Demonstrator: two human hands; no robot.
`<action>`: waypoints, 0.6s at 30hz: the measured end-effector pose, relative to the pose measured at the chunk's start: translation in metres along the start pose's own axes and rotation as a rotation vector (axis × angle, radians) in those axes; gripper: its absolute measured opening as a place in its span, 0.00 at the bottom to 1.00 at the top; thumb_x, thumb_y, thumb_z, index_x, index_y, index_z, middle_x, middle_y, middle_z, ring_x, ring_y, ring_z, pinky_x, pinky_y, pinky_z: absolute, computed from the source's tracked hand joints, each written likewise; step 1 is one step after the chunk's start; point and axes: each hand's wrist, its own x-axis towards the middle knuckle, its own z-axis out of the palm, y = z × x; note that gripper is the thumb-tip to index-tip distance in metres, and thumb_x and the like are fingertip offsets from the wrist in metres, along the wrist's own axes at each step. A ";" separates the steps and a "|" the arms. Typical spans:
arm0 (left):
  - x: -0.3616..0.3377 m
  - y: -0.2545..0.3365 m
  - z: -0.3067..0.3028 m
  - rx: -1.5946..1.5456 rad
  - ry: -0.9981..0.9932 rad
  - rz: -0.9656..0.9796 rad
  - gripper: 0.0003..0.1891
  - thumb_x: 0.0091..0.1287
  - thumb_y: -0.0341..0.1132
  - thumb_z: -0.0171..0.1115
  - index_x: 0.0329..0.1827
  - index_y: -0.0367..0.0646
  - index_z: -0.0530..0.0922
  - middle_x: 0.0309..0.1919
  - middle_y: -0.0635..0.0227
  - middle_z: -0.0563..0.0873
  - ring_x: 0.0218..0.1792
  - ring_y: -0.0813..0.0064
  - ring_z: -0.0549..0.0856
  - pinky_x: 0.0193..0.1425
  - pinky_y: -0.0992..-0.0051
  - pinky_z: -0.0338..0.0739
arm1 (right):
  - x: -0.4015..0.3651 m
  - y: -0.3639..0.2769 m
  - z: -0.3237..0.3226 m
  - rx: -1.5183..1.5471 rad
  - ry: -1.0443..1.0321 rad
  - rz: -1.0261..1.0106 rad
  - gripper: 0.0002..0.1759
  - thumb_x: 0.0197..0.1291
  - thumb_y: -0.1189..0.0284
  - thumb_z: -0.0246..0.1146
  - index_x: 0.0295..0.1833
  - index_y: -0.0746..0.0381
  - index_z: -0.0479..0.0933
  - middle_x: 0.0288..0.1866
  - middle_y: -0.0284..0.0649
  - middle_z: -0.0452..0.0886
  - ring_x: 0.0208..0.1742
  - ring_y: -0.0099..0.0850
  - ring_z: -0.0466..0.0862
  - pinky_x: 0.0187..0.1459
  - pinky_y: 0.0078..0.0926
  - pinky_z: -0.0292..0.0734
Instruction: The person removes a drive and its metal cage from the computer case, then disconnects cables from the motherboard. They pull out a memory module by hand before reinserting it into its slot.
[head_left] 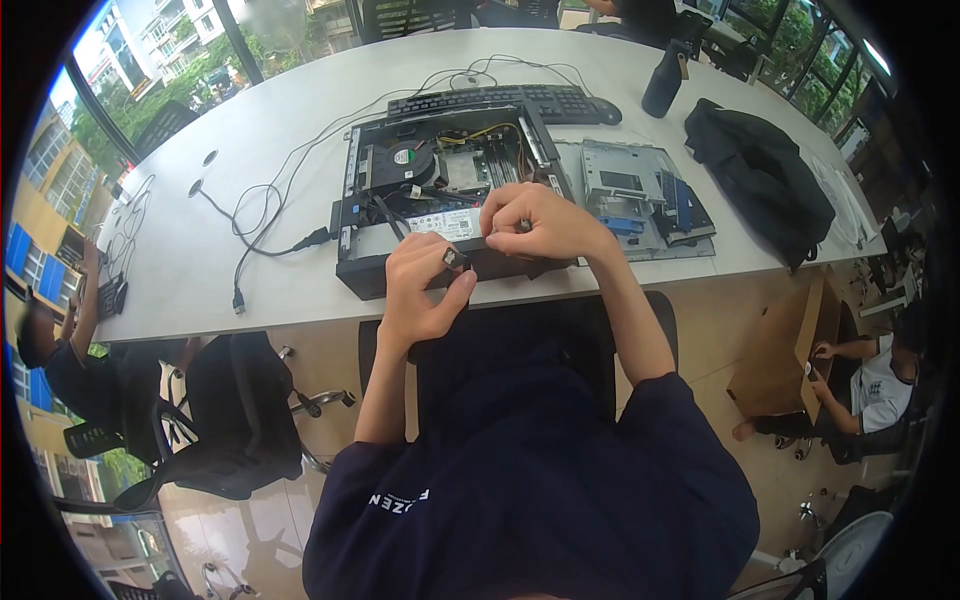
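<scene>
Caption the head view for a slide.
Left hand and right hand at the near edge of an opened computer, a keyboard behind it.

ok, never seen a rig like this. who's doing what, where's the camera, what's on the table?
No robot here: it's a person with bare hands. There is one picture, from a camera worn on the head, looking forward and down.

On the white table is an opened computer case with its fan showing. Behind it is a keyboard; to its right, metal parts, a dark bottle and a black cloth item. Cables lie to the left.

The left hand has a small black piece at its fingers. The right hand is bent over the case's near side; whether it grips anything is unclear.
</scene>
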 end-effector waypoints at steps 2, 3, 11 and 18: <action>0.000 0.000 -0.001 -0.003 0.004 0.007 0.08 0.59 0.35 0.64 0.26 0.41 0.78 0.24 0.69 0.83 0.31 0.67 0.79 0.41 0.67 0.69 | -0.006 -0.004 -0.002 -0.072 -0.002 0.007 0.19 0.61 0.70 0.69 0.20 0.66 0.74 0.48 0.40 0.87 0.42 0.29 0.82 0.42 0.27 0.75; -0.001 0.000 -0.001 -0.006 0.008 0.008 0.08 0.59 0.34 0.64 0.26 0.40 0.78 0.24 0.69 0.84 0.31 0.67 0.79 0.41 0.67 0.69 | -0.011 -0.006 -0.004 -0.078 -0.005 0.007 0.19 0.61 0.70 0.69 0.20 0.66 0.74 0.48 0.40 0.87 0.42 0.29 0.82 0.42 0.27 0.75; 0.004 0.007 -0.002 -0.003 0.003 0.020 0.06 0.57 0.33 0.65 0.31 0.39 0.82 0.26 0.66 0.84 0.32 0.66 0.80 0.43 0.67 0.70 | -0.034 -0.024 0.011 -0.357 0.189 -0.017 0.14 0.63 0.67 0.70 0.28 0.65 0.82 0.55 0.43 0.88 0.53 0.41 0.86 0.53 0.35 0.82; 0.017 0.020 0.008 0.095 0.048 0.022 0.11 0.58 0.35 0.68 0.40 0.39 0.86 0.46 0.57 0.88 0.48 0.57 0.85 0.55 0.62 0.76 | -0.030 -0.029 0.013 -0.402 0.305 -0.120 0.06 0.62 0.70 0.71 0.40 0.61 0.87 0.58 0.39 0.87 0.60 0.40 0.84 0.64 0.39 0.75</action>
